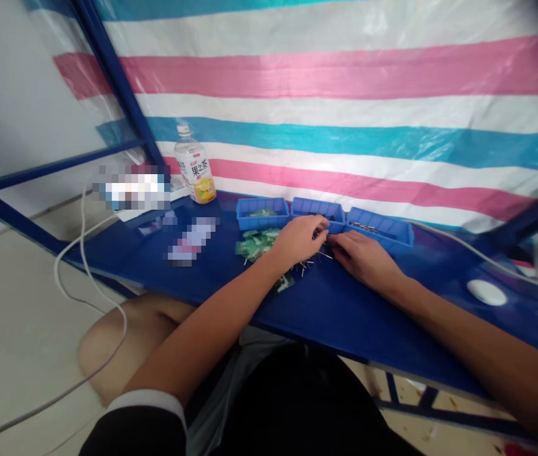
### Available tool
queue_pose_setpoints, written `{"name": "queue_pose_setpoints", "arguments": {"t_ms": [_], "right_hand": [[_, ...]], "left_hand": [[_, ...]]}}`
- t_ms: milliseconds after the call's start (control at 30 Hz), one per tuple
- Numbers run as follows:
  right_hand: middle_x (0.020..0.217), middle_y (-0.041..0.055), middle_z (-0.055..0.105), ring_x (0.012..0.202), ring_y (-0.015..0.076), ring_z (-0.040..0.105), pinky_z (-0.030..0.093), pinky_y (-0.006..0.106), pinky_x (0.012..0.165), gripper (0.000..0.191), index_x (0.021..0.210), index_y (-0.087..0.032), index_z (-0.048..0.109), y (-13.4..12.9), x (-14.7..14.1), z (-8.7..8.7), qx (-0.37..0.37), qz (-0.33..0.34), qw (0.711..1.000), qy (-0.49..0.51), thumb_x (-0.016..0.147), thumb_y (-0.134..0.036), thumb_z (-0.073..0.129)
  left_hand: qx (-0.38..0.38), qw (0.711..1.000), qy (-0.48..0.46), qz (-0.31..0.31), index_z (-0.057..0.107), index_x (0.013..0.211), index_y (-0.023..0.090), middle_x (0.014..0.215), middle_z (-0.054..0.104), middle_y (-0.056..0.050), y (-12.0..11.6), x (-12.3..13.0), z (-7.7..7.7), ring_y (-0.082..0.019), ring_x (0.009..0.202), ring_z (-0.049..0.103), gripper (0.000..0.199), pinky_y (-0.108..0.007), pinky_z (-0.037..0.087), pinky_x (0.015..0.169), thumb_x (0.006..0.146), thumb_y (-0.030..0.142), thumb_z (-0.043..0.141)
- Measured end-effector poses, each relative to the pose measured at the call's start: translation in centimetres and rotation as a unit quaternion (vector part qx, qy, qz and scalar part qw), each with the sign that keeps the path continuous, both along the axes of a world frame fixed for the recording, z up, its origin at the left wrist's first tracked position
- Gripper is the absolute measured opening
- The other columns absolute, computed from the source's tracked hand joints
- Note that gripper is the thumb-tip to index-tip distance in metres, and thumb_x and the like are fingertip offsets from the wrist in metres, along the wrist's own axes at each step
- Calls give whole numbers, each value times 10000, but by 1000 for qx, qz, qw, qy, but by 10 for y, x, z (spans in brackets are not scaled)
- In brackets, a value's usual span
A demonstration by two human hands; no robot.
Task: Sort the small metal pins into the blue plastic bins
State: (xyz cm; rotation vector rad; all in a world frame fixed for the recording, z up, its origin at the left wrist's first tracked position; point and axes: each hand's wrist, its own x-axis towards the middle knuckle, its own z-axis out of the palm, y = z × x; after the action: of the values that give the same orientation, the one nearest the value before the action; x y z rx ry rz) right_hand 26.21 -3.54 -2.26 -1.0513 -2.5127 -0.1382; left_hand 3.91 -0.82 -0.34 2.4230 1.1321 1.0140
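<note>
My left hand point(300, 240) is just in front of the middle blue bin point(319, 206), its fingers curled toward the thumb. Close beside it, my right hand point(366, 258) is low over the table with bent fingers. Both sets of fingertips meet around a small dark spot; what they hold there is too small to make out. Under and between the hands lie several thin, silvery pin-like pieces point(304, 266). A heap of small, flat green pieces point(254, 246) spreads left of my left hand, partly hidden by the wrist.
Beyond the hands, a left blue bin point(263, 221) holds green pieces and a right blue bin point(392, 235) holds thin metal parts. A drink bottle point(196, 168) stands back left. A white mouse point(486, 292) lies right on the blue table point(326, 316). White cables point(81, 240) hang left.
</note>
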Motion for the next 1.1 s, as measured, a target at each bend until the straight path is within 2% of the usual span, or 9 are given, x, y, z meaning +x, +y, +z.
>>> {"name": "queue_pose_setpoints", "arguments": {"t_ms": [300, 467, 567, 767, 867, 967, 1100], "right_hand": [[1119, 102, 771, 1037, 307, 693, 571, 443, 893, 311, 1257, -238, 693, 1, 0, 0, -18, 5, 997, 75, 995, -154, 549], [1156, 80, 792, 783, 236, 693, 594, 415, 777, 489, 1441, -242, 595, -4, -6, 4, -52, -68, 976, 198, 954, -198, 623], [1128, 62, 816, 697, 211, 679, 590, 405, 731, 525, 1455, -253, 585, -6, -8, 7, -84, -96, 961, 246, 935, -221, 647], [1071, 71, 803, 823, 237, 746, 594, 388, 723, 422, 1325, -249, 642, -5, -9, 6, -131, -101, 931, 326, 907, -279, 691], [1023, 68, 778, 886, 248, 755, 617, 387, 761, 398, 1258, -252, 643, -4, -10, 4, -157, -76, 902, 394, 881, -322, 750], [971, 63, 771, 848, 246, 759, 628, 376, 728, 298, 1112, -258, 682, -6, -10, 2, -194, -68, 876, 436, 875, -396, 796], [990, 62, 782, 757, 221, 733, 588, 344, 624, 255, 994, -256, 734, -8, -7, 3, -189, -95, 881, 423, 893, -479, 804]], "left_hand": [[6, 1000, 12, -5, 730, 1184, 165, 1159, 805, -82, -1, 0, 0, -230, 1054, 745, 217, -375, 589, 970, 1011, 194, 603], [25, 999, 28, 12, 726, 1180, 176, 1179, 801, -67, -3, 1, 2, -245, 1117, 699, 202, -419, 551, 1057, 1021, 191, 603], [25, 999, 22, 14, 711, 1208, 173, 1149, 805, -63, -4, 1, 2, -244, 1126, 688, 215, -421, 542, 1068, 1027, 193, 597], [9, 1000, 27, 10, 699, 1291, 165, 1185, 812, -70, -7, 2, 3, -266, 1173, 686, 293, -433, 542, 1068, 1015, 215, 614], [13, 999, 34, -17, 704, 1329, 168, 1250, 805, -62, -7, 2, 1, -263, 1223, 682, 340, -433, 528, 1109, 997, 213, 643], [22, 998, 39, -45, 715, 1347, 176, 1283, 799, -60, -5, 2, 0, -258, 1220, 699, 356, -423, 534, 1109, 998, 204, 649], [19, 998, 29, -60, 776, 1235, 218, 1219, 820, -37, -2, 1, 3, -235, 1135, 737, 258, -408, 564, 1060, 1022, 200, 633]]}}
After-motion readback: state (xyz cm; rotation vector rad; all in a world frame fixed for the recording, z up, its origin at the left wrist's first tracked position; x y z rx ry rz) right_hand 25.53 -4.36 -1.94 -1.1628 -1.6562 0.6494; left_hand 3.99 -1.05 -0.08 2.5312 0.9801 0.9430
